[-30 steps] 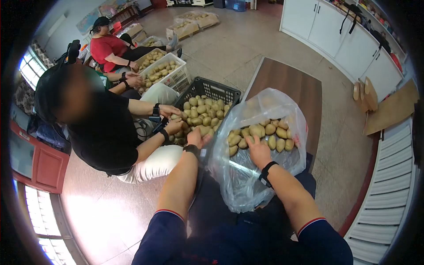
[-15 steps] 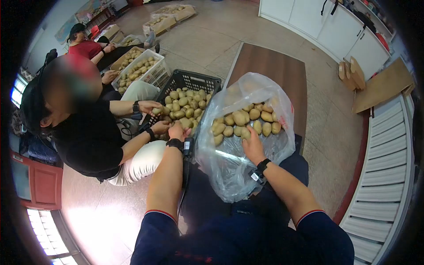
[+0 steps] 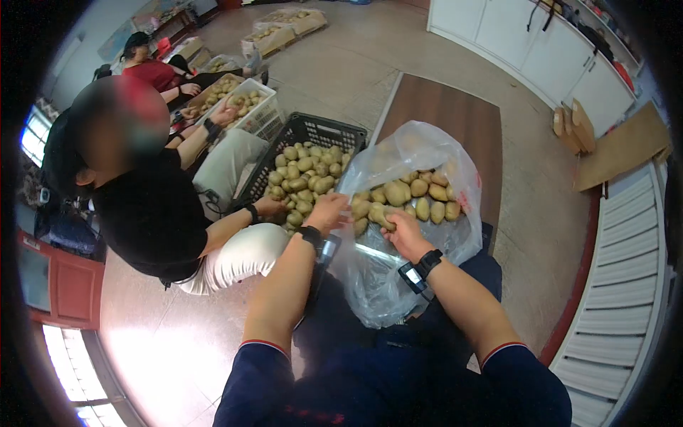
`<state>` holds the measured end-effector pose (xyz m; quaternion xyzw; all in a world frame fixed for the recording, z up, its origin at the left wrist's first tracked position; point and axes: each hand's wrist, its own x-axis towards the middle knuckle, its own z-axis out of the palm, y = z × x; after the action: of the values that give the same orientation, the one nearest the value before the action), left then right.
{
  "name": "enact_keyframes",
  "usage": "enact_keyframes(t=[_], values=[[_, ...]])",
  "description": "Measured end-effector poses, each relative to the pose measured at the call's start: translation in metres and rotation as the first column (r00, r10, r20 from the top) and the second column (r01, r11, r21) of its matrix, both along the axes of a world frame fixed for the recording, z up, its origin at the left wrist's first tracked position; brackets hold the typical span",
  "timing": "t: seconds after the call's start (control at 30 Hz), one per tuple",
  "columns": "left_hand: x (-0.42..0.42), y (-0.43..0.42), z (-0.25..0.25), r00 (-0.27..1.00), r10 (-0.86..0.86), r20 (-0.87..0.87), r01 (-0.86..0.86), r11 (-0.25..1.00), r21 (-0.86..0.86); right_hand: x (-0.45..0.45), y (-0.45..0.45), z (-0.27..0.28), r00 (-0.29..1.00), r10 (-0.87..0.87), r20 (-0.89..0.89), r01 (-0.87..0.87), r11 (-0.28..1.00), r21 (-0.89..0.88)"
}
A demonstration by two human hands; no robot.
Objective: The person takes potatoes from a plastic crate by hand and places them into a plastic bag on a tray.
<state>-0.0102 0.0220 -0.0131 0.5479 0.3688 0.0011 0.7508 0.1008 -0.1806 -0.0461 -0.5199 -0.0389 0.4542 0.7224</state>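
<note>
My right hand is closed around a brownish-green kiwifruit, inside a clear plastic bag. More kiwifruit lie in rows at the far side of the bag. My left hand is at the bag's left edge, fingers stretched towards it and no fruit visible in them. Just beyond it stands a black plastic crate holding many loose kiwifruit. A co-worker's hand reaches into that crate; their other hand is above a white crate.
The bag rests at the near end of a brown wooden table. A co-worker in black sits close on my left, another person in red farther back. Lined boxes stand on the floor; cardboard leans at right.
My left hand has moved from the black crate rightward to the bag's edge. My right hand still holds a kiwifruit in the bag. The co-worker's far hand has gone from the black crate to the white one.
</note>
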Motion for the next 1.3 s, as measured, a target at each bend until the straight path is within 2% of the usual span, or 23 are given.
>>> enact_keyframes(t=[0.07,0.27,0.33,0.37,0.4,0.43,0.47,0.5,0.57,0.6,0.67,0.73,0.77,0.8,0.97,1.0,1.03,1.07,1.13,1.17,1.23,1.27,1.3], values=[[0.001,-0.008,0.004,0.999,-0.028,0.017,0.028,0.999,-0.022,-0.006,0.008,0.028,0.991,0.103,-0.084,-0.095,0.991,0.092],[0.002,-0.007,0.003,0.968,-0.163,0.190,0.201,0.960,-0.197,-0.011,0.029,0.043,0.971,0.217,0.102,-0.224,0.973,0.061],[-0.001,0.001,-0.004,0.964,-0.193,0.184,0.227,0.956,-0.185,-0.008,0.032,0.053,0.921,0.290,0.261,-0.249,0.952,-0.179],[-0.004,-0.004,0.010,0.982,-0.085,0.171,0.118,0.974,-0.196,-0.005,0.034,0.053,0.919,0.275,0.283,-0.216,0.951,-0.222],[-0.002,0.007,-0.017,0.969,-0.144,0.202,0.138,0.990,0.042,0.001,0.034,0.047,0.913,0.282,0.296,-0.227,0.951,-0.208],[-0.002,0.019,-0.040,0.968,-0.105,0.226,0.115,0.993,-0.031,0.009,0.032,0.036,0.712,0.296,0.637,-0.072,0.933,-0.353],[-0.002,0.031,-0.048,0.965,-0.061,0.254,0.089,0.991,-0.099,0.020,0.034,0.029,0.380,0.333,0.863,0.129,0.905,-0.406],[-0.005,0.033,-0.050,0.964,-0.057,0.258,0.083,0.992,-0.092,0.028,0.030,0.025,0.374,0.329,0.867,0.126,0.908,-0.399],[-0.009,0.041,-0.051,0.967,-0.073,0.244,0.015,0.972,0.233,0.041,0.029,0.021,-0.011,0.398,0.917,0.273,0.884,-0.380],[-0.011,0.044,-0.054,0.966,-0.071,0.249,0.009,0.970,0.241,0.040,0.028,0.026,-0.018,0.390,0.921,0.271,0.888,-0.371],[-0.018,0.052,-0.065,0.922,-0.036,0.385,-0.151,0.884,0.443,0.038,0.024,0.037,-0.064,0.494,0.867,0.287,0.841,-0.458],[-0.019,0.071,-0.079,0.934,-0.054,0.353,-0.151,0.838,0.525,0.044,0.028,0.029,-0.096,0.544,0.834,0.291,0.816,-0.499],[-0.019,0.071,-0.074,0.922,0.195,0.335,-0.256,0.955,0.149,0.045,0.029,0.023,-0.126,0.572,0.811,0.289,0.803,-0.522],[-0.019,0.070,-0.070,0.885,0.411,0.219,-0.359,0.901,-0.243,0.046,0.028,0.018,-0.154,0.600,0.785,0.289,0.787,-0.545],[-0.025,0.079,-0.089,0.834,0.463,0.301,-0.410,0.884,-0.223,0.048,0.028,0.002,-0.214,0.613,0.761,0.378,0.770,-0.514],[-0.030,0.088,-0.109,0.928,0.203,0.312,-0.307,0.892,0.332,0.048,0.027,0.003,-0.240,0.602,0.762,0.391,0.778,-0.491],[-0.033,0.093,-0.121,0.984,-0.029,0.174,-0.121,0.611,0.783,0.046,0.024,0.002,-0.265,0.593,0.760,0.402,0.785,-0.472],[-0.036,0.088,-0.105,0.984,-0.031,0.175,-0.120,0.612,0.782,0.045,0.023,0.001,-0.264,0.595,0.759,0.405,0.783,-0.473],[-0.042,0.070,-0.051,0.973,-0.032,-0.229,0.229,0.263,0.937,0.044,0.021,-0.003,-0.302,0.634,0.712,0.459,0.751,-0.475],[-0.040,0.079,-0.072,0.974,-0.034,-0.226,0.227,0.262,0.938,0.043,0.021,-0.002,-0.303,0.634,0.711,0.463,0.750,-0.472],[-0.035,0.100,-0.137,0.988,0.014,0.153,-0.138,0.519,0.844,0.039,0.018,0.001,-0.270,0.618,0.738,0.437,0.762,-0.478],[-0.036,0.095,-0.123,0.988,0.011,0.153,-0.137,0.520,0.843,0.036,0.017,0.002,-0.269,0.620,0.737,0.439,0.760,-0.479],[-0.037,0.087,-0.095,0.990,-0.003,-0.143,0.133,0.374,0.918,0.034,0.017,0.002,-0.251,0.622,0.742,0.438,0.756,-0.486]])
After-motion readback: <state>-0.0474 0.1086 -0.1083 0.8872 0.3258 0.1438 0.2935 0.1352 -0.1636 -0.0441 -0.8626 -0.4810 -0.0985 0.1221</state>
